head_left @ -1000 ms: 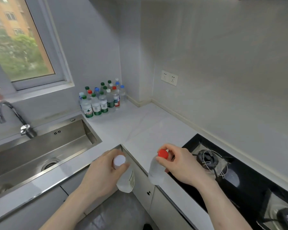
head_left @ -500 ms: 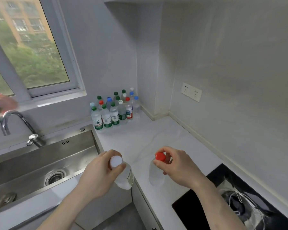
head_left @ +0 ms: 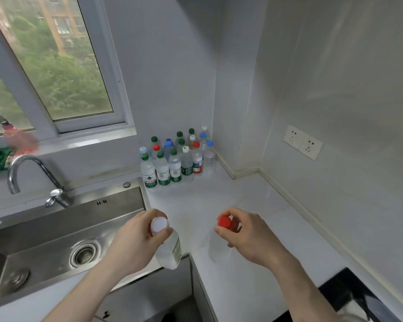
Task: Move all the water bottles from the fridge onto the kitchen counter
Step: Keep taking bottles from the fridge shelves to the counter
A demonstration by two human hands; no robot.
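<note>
Hands first: the left hand (head_left: 135,242) grips a white-capped bottle (head_left: 166,246) round its neck and shoulder, and the right hand (head_left: 247,238) pinches a red-capped bottle (head_left: 219,242) just under the cap. Both bottles hang in the air over the front edge of the table (head_left: 242,205), near its inner corner beside the sink (head_left: 56,240), not yet set down.

Each looks like thin clear plastic filled with water, so probably moderately heavy, slightly squashy at the waist and perhaps slick if cold from the fridge. The stiff neck ring below the cap seems the surest hold; a grip round the middle would also serve for lowering.

Both stand close to upright, caps toward the camera, long axes running down toward the table; the white-capped one leans a little, its base swung toward the front edge.

Further out, a cluster of bottles (head_left: 175,159) already stands in the table's far corner against the wall, below the window (head_left: 56,66). A faucet (head_left: 33,177) rises behind the sink, and a wall socket (head_left: 303,141) sits on the right wall.
</note>
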